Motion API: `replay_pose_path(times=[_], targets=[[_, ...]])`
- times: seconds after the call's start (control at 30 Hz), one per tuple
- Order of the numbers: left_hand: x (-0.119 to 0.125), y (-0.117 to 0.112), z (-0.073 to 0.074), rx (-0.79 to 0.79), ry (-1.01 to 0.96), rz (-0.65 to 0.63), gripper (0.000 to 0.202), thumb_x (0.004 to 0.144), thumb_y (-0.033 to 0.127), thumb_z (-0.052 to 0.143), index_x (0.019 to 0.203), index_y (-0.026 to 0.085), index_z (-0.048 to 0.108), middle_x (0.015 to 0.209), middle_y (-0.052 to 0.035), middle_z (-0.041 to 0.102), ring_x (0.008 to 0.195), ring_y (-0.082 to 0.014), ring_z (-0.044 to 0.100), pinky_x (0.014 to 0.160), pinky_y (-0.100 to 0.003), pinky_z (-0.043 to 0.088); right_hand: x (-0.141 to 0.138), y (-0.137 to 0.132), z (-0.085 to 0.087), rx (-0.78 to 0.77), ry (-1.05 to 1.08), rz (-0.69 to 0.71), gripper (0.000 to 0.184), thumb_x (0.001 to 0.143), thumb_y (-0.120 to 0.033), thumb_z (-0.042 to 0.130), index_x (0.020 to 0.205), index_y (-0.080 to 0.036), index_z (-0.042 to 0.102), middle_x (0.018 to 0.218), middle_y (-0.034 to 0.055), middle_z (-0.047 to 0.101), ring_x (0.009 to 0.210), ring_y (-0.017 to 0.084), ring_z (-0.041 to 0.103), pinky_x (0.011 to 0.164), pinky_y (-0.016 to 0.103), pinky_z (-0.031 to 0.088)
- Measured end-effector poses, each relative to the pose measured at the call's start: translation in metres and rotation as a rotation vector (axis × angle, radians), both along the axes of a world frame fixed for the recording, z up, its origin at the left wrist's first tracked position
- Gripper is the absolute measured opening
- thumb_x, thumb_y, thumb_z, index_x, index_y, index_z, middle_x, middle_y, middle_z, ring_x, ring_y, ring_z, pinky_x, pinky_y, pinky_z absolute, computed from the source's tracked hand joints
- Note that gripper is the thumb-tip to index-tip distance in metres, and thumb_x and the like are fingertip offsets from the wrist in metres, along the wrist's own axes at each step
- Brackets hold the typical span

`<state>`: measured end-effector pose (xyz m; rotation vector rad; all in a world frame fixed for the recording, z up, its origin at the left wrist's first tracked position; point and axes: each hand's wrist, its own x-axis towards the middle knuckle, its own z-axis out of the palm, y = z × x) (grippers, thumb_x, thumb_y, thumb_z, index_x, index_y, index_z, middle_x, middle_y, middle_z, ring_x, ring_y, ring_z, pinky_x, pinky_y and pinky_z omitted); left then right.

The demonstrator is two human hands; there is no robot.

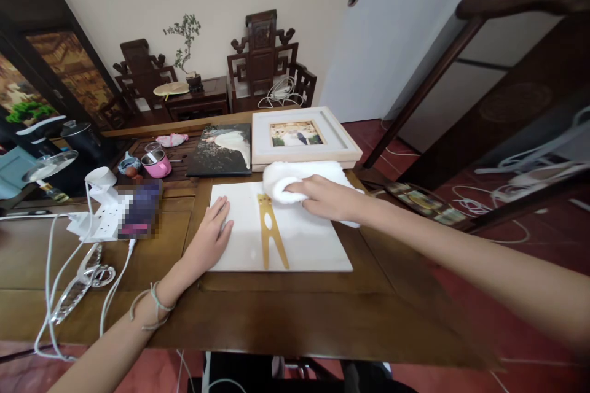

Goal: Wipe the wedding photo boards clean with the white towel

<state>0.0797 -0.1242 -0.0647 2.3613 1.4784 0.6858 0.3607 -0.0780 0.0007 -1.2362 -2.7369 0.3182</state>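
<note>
A flat white board (239, 245) lies on the wooden table in front of me, with a gold-coloured, A-shaped flat piece (268, 230) on its face. My left hand (212, 236) rests flat on the board's left edge, fingers stretched out and holding nothing. My right hand (320, 196) grips a bunched white fluffy cloth (279, 178) over the upper right of the board. Part of the cloth spreads out behind and to the right of that hand. What lies under the cloth is hidden.
Behind the board lie a pale framed picture (336, 126) and a dark painted panel (214, 163). On the left are a pink cup (157, 164), a white power strip (104, 212) with cables, and a clear hair clip (83, 279). The table's front edge (295, 347) runs close to me.
</note>
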Motion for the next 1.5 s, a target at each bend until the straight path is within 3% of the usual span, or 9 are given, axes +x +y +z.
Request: replay_pose_path(times=[0.17,0.3,0.47,0.57,0.77,0.87,1.0,1.3,1.5], targets=[[0.000,-0.001,-0.001,-0.013,0.008,-0.001,0.047,0.097,0.027,0.032,0.141,0.011,0.038,0.150,-0.0160,0.034,0.142,-0.0239,0.024,0.117,-0.047,0.019,0.028,-0.015,-0.006,0.020,-0.080,-0.034,0.051,0.066,0.004,0.039,0.106,-0.013,0.064,0.120,0.0166,0.062,0.112,0.029,0.057,0.091,0.041,0.047],[0.000,-0.001,-0.002,-0.014,0.030,0.004,0.047,0.097,0.026,0.028,0.140,0.008,0.038,0.150,-0.0168,0.034,0.142,-0.0230,0.024,0.117,-0.045,0.019,0.026,-0.062,-0.027,0.113,-0.011,0.072,0.049,0.061,0.004,0.043,0.097,-0.015,0.068,0.142,0.0138,0.046,0.138,0.033,0.029,0.109,0.056,0.030],[0.000,-0.001,-0.001,-0.017,0.039,0.000,0.048,0.097,0.026,0.029,0.140,0.007,0.037,0.151,-0.0174,0.033,0.143,-0.0233,0.023,0.117,-0.046,0.017,0.018,-0.117,-0.046,0.239,0.112,0.127,0.034,0.061,0.005,0.044,0.074,-0.016,0.067,0.147,0.0128,0.039,0.142,0.033,0.013,0.112,0.061,0.018],[-0.001,0.000,-0.001,-0.022,0.044,-0.013,0.048,0.097,0.025,0.029,0.140,0.007,0.037,0.151,-0.0180,0.032,0.143,-0.0240,0.022,0.117,-0.047,0.017,0.019,-0.105,-0.039,0.143,0.063,0.127,0.039,0.061,0.005,0.044,0.083,-0.016,0.069,0.147,0.0127,0.039,0.141,0.032,0.016,0.112,0.060,0.019],[-0.001,0.000,0.000,-0.020,0.043,-0.023,0.048,0.097,0.026,0.029,0.140,0.008,0.037,0.151,-0.0179,0.033,0.143,-0.0243,0.023,0.117,-0.048,0.018,0.020,-0.021,-0.024,-0.026,-0.030,0.053,0.049,0.062,0.004,0.041,0.102,-0.013,0.064,0.152,0.0135,0.028,0.142,0.033,0.007,0.109,0.065,0.020],[-0.001,0.000,0.000,-0.017,0.031,-0.024,0.047,0.097,0.026,0.030,0.141,0.010,0.037,0.151,-0.0168,0.033,0.143,-0.0240,0.023,0.116,-0.048,0.018,0.020,-0.002,-0.022,-0.074,-0.021,0.058,0.052,0.063,0.005,0.038,0.106,-0.013,0.062,0.153,0.0121,0.027,0.142,0.032,0.005,0.108,0.066,0.019],[-0.001,0.000,-0.001,-0.007,0.012,-0.020,0.047,0.097,0.026,0.030,0.142,0.013,0.036,0.151,-0.0154,0.034,0.143,-0.0240,0.024,0.116,-0.049,0.019,0.021,-0.025,-0.021,-0.066,-0.017,0.075,0.049,0.060,0.005,0.040,0.100,-0.011,0.063,0.152,0.0143,0.029,0.142,0.032,0.006,0.111,0.063,0.017],[0.000,-0.001,0.001,-0.031,0.017,-0.015,0.048,0.098,0.027,0.028,0.142,0.012,0.035,0.152,-0.0158,0.031,0.143,-0.0238,0.023,0.116,-0.049,0.018,0.025,-0.140,-0.020,-0.054,0.028,0.137,0.035,0.059,0.001,0.041,0.076,-0.017,0.066,0.152,0.0071,0.030,0.142,0.032,0.011,0.113,0.060,0.017],[-0.001,0.001,-0.002,-0.022,0.018,-0.028,0.048,0.097,0.026,0.028,0.141,0.010,0.037,0.151,-0.0164,0.033,0.143,-0.0239,0.023,0.117,-0.047,0.018,0.025,-0.100,-0.013,-0.125,-0.013,0.116,0.045,0.062,0.002,0.041,0.094,-0.016,0.066,0.150,0.0097,0.034,0.142,0.028,0.012,0.113,0.057,0.019]])
